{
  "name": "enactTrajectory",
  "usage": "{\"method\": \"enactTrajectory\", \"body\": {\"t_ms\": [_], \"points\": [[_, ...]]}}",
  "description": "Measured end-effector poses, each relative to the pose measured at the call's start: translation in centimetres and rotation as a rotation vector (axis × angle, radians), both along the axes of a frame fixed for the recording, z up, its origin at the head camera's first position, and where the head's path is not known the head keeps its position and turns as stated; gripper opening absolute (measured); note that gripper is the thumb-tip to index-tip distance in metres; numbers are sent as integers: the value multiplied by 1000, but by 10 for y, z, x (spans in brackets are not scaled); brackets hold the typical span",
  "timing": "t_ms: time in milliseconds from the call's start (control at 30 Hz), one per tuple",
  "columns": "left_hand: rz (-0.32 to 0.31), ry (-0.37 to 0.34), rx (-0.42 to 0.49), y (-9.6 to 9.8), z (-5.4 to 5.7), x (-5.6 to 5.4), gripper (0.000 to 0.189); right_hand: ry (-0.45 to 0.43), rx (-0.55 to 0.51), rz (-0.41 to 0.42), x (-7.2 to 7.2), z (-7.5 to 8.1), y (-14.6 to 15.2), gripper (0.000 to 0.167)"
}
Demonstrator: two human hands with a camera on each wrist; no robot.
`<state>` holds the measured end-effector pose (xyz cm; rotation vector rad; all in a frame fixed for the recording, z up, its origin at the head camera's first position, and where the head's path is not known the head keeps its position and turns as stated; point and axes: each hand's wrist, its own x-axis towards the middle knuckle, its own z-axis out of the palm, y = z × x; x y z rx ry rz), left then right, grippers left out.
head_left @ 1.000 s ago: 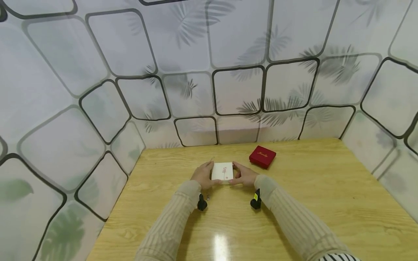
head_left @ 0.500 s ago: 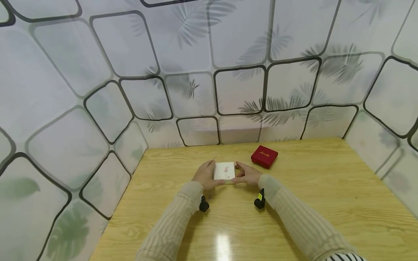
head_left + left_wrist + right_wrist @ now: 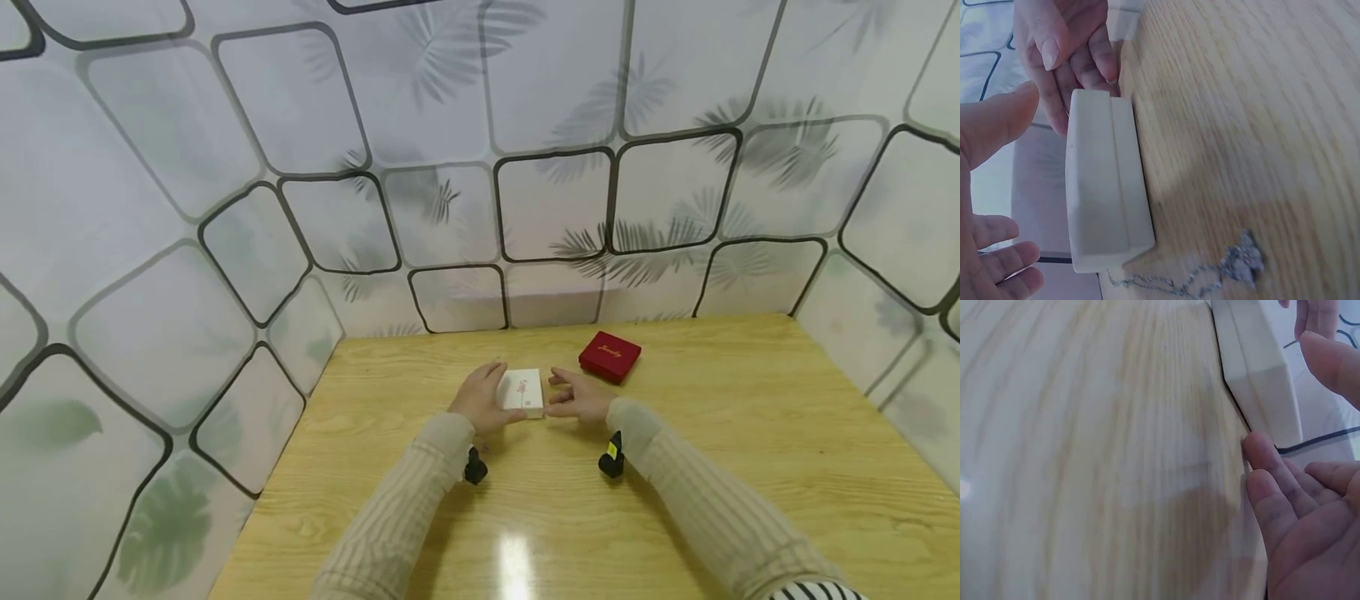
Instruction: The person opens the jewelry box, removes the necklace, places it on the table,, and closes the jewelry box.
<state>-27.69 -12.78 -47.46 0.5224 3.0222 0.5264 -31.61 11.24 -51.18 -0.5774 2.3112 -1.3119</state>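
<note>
A small white lidded box (image 3: 523,390) with a pink flower print sits flat on the wooden table. My left hand (image 3: 478,402) is at its left side, thumb and fingers spread apart and clear of the box walls in the left wrist view. Just off the right side, my right hand (image 3: 585,400) has its fingers loosely extended and grips nothing. The right wrist view shows its fingertips close to the box's lower corner. A silver chain necklace with a sparkling pendant (image 3: 1244,259) lies on the table beside the box, near my left hand.
Behind my right hand lies a dark red jewelry box (image 3: 610,357) with gold lettering. The wooden table (image 3: 720,433) ends at a patterned wall covering (image 3: 555,208) at the back and on both sides.
Both hands have let go of the white box. The right hand has moved off to the right, and the left hand's fingers have loosened. The box stays on the table.
</note>
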Motion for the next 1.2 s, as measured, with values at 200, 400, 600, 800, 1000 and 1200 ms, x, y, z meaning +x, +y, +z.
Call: {"method": "enactTrajectory", "body": {"t_ms": [200, 400, 600, 800, 1000, 1200], "points": [[-4, -1, 35, 7, 6, 3, 99, 81, -48, 9, 4, 12, 19, 83], [0, 1, 43, 13, 6, 7, 98, 184, -48, -27, 3, 22, 38, 84], [-29, 32, 54, 15, 8, 9, 97, 258, -30, -78, -1, 31, 55, 84], [-42, 22, 75, 19, 9, 12, 96, 327, 91, -139, -7, 32, 74, 89], [-56, 17, 80, 23, 9, 12, 94, 384, 253, -191, -15, 33, 90, 100], [-57, -24, 106, 28, 8, 12, 92, 388, 342, -225, -22, 25, 101, 108]]}}
